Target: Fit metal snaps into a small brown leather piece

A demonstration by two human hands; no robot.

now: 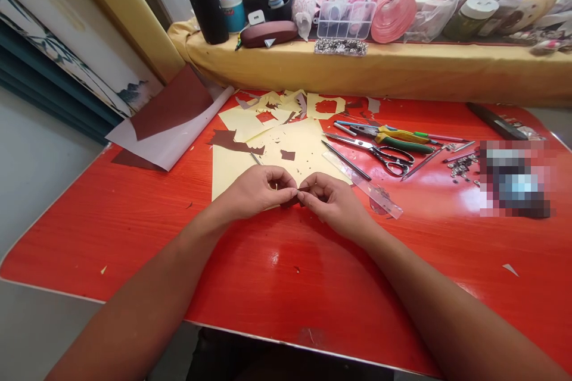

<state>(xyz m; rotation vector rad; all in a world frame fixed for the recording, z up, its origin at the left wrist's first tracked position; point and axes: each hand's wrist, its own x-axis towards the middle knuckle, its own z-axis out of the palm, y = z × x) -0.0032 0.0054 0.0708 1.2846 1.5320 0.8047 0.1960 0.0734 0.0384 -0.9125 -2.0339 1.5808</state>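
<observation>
My left hand [257, 191] and my right hand [333, 201] meet over the front edge of a pale yellow sheet [232, 175]. Thumbs and fingertips of both pinch a small dark brown piece [290, 202], mostly hidden by the fingers; it has the colour of the brown scraps nearby. A jagged brown scrap [235, 142] and a small brown square [288, 155] lie on the yellow sheet just beyond. The tip of a thin light rod [255, 158] shows behind my left hand. Right of my right hand lie a clear ruler [378, 193] and a dark pen [346, 160].
Scissors [379, 152] and yellow-green pliers [393, 136] lie to the right, near small metal parts [462, 168]. Cut yellow paper [337, 106] is piled at the back. A brown sheet with white backing [174, 101] rests at left. A crowded ledge [268, 65] borders the red table [250, 274].
</observation>
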